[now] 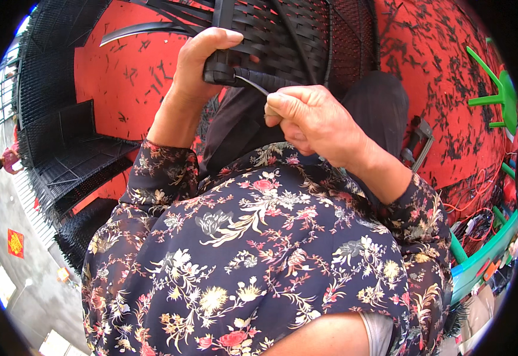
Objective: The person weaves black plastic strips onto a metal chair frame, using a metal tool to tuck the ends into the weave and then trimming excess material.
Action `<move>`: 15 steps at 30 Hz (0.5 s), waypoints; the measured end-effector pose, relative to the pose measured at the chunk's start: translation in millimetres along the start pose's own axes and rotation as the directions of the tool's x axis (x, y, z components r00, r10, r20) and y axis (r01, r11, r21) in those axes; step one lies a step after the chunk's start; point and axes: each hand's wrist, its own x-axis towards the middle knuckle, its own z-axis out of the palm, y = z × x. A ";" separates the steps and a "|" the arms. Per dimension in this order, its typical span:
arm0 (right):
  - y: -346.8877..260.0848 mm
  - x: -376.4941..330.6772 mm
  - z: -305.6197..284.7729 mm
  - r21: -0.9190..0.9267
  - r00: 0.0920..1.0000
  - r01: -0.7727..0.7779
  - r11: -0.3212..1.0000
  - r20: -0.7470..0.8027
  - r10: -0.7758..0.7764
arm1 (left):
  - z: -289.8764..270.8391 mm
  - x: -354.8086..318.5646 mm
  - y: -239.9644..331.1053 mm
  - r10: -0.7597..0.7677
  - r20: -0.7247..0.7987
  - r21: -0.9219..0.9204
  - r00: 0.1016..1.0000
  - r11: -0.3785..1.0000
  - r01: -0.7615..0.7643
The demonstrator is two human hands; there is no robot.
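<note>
A black woven wicker furniture piece (283,44) leans against my knees, with flat strips laced across its frame. Around a wrapped corner of that frame, my left hand (198,62) is closed, its thumb up on the bar. From this corner a thin black strip (253,85) runs to my right hand (315,121), which pinches its end between thumb and fingers. The strip looks taut between the corner and my fingers. Part of my left hand's fingers is hidden behind the frame.
Black woven furniture (57,142) stands at the left. Black scraps litter the red floor covering (431,65). A stapler-like tool (418,141) lies by my right knee. At the right are a green stool (499,98), an orange hose (477,193) and a teal rim (478,261). A person (10,158) is far left.
</note>
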 end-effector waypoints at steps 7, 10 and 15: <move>11.4 -1.8 -24.0 -0.840 0.753 0.362 0.404 0.008 -0.658 | 5.9 9.5 10.0 -0.492 0.099 -0.370 0.865 0.789 0.491; 7.2 -1.7 -26.7 -0.835 0.648 0.422 0.353 0.005 -0.762 | -2.8 5.1 -10.3 -0.205 0.035 0.229 0.978 0.954 0.192; 5.8 -20.4 -35.4 -0.813 0.713 0.447 0.374 0.071 -0.698 | 2.0 5.6 -10.6 0.208 0.206 0.294 0.956 0.919 -0.264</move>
